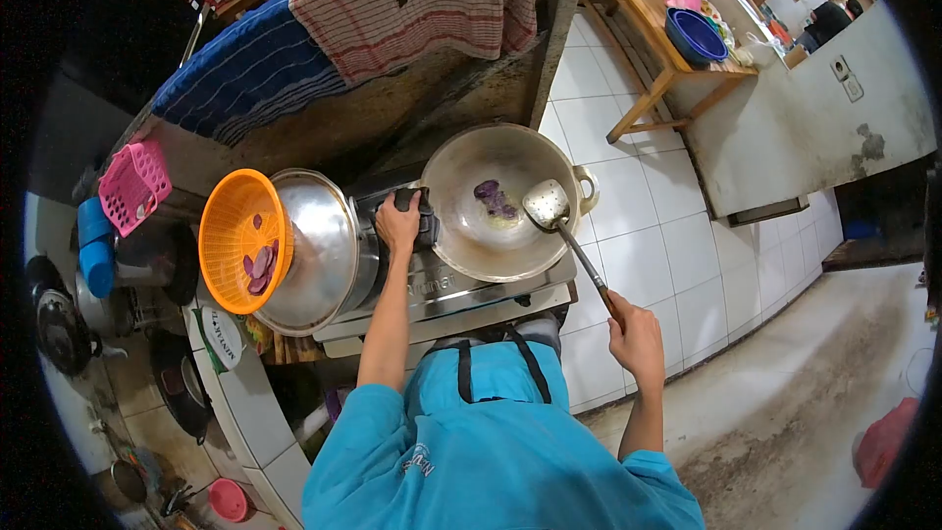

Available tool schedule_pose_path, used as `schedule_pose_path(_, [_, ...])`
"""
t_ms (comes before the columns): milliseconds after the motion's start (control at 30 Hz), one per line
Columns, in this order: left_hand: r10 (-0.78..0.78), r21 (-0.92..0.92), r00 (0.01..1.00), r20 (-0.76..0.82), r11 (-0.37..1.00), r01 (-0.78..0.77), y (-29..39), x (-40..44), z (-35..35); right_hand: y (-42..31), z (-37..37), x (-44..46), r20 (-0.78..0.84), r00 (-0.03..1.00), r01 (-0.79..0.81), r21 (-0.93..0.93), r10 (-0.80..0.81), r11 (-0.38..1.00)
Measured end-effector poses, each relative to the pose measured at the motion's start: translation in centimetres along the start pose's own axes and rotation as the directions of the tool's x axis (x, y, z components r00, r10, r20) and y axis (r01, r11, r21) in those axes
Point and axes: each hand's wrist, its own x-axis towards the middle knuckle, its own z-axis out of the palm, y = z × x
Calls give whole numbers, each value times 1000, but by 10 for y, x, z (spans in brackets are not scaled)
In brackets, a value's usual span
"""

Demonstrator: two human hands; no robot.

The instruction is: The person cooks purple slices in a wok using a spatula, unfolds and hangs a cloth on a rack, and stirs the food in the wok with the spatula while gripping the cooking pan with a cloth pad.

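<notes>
A large metal wok (456, 162) sits on the gas stove (446, 294), with several purple slices (495, 198) at its bottom. My left hand (396, 224) grips a black pot holder (428, 226) at the wok's left side, where the handle is hidden. My right hand (636, 339) is closed around the handle of a slotted spatula (546, 203). The spatula's perforated blade rests inside the wok, just right of the slices. Left of the stove, an orange colander (221, 255) with more purple slices is propped on a lidded metal pot (314, 255).
A checked cloth (432, 0) and a blue towel (245, 69) hang over the partition behind the stove. A pink basket (135, 185) hangs at left. The wooden table (643, 39) at back right bears a blue basin (695, 34). White tiled floor (638, 216) lies right of the wok.
</notes>
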Motion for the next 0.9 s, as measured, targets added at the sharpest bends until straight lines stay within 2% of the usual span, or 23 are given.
schedule_pose_path(400, [11, -77, 998, -54, 997, -15, 0, -1, 5, -2, 5, 0, 37, 999, -6, 51, 4, 999])
schedule_pose_path(600, [98, -4, 994, -41, 995, -98, -4, 10, 4, 0, 8, -2, 46, 999, 8, 51, -10, 999])
schedule_pose_path(700, [19, 23, 995, 93, 1000, -21, -2, 10, -2, 0, 10, -1, 43, 999, 11, 51, -14, 999])
schedule_pose_path(800, [-11, 56, 993, 121, 998, 5, 4, 2, -8, -1, 12, -1, 36, 999, 16, 71, -19, 997])
schedule_pose_path(900, [-80, 68, 974, 213, 995, 67, 11, -1, -16, -5, 10, 2, 38, 999, 14, 68, -17, 998])
